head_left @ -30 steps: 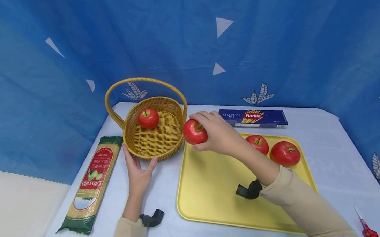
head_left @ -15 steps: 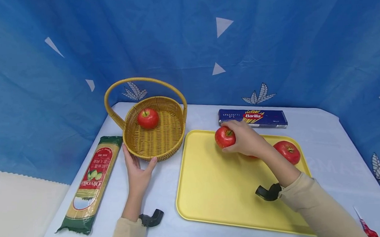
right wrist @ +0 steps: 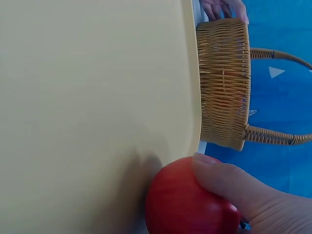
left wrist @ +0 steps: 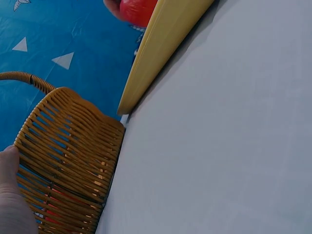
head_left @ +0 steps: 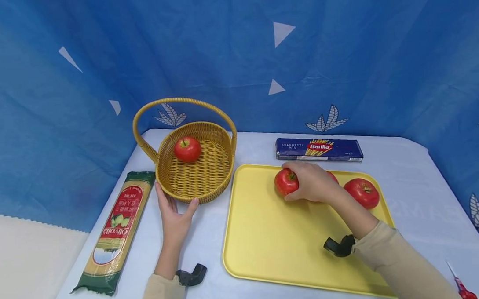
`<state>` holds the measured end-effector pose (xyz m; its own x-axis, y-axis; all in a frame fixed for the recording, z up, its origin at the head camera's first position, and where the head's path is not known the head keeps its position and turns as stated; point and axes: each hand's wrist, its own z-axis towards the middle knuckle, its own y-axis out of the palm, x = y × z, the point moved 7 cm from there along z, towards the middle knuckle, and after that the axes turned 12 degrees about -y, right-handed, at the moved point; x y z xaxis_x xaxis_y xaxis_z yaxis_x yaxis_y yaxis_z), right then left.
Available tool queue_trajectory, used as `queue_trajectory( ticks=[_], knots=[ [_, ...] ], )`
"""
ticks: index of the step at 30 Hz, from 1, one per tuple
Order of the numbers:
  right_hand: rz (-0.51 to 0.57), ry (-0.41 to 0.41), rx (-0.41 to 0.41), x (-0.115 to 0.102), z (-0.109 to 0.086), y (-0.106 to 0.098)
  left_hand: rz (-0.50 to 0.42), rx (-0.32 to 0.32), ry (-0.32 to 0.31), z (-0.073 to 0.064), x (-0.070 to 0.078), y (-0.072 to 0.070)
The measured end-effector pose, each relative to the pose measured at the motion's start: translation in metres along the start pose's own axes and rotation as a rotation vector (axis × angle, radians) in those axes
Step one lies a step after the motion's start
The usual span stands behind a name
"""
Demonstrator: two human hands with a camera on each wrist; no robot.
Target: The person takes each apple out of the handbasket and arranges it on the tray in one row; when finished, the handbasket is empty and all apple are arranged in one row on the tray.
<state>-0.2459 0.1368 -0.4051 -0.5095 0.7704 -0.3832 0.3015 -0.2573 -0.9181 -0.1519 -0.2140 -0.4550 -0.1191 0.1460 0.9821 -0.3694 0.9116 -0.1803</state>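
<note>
My right hand [head_left: 309,182] grips a red apple [head_left: 286,182] low over the back part of the yellow tray [head_left: 266,241]; in the right wrist view the thumb lies across the apple [right wrist: 187,200] and its shadow falls on the tray. Another apple [head_left: 332,177] peeks out from behind this hand, mostly hidden. A larger red apple [head_left: 362,193] sits at the tray's right end. My left hand [head_left: 176,222] holds the near left side of a wicker basket [head_left: 197,175], thumb at its rim. Inside the basket rests one apple [head_left: 187,149].
Behind the tray lies a blue Barilla spaghetti box [head_left: 318,150]. A long bag of pasta [head_left: 117,233] lies left of the basket. Red-handled scissors [head_left: 464,289] show at the front right. The basket's tall handle [head_left: 182,100] arches up over it.
The right hand has carried its apple from beside the basket's right rim rightward, then lower and nearer over the tray. The left hand and basket have stayed put.
</note>
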Motion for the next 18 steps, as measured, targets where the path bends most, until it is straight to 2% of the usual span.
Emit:
queue_trajectory(
  ticks=[12, 18],
  knots=[
    [0.022, -0.010, -0.045, 0.003, -0.006, 0.004, 0.007, 0.004, 0.001, 0.000, -0.001, 0.000],
    [0.052, -0.071, 0.054, -0.015, 0.005, -0.011, 0.010, 0.005, -0.006, -0.001, 0.001, 0.000]
  ],
)
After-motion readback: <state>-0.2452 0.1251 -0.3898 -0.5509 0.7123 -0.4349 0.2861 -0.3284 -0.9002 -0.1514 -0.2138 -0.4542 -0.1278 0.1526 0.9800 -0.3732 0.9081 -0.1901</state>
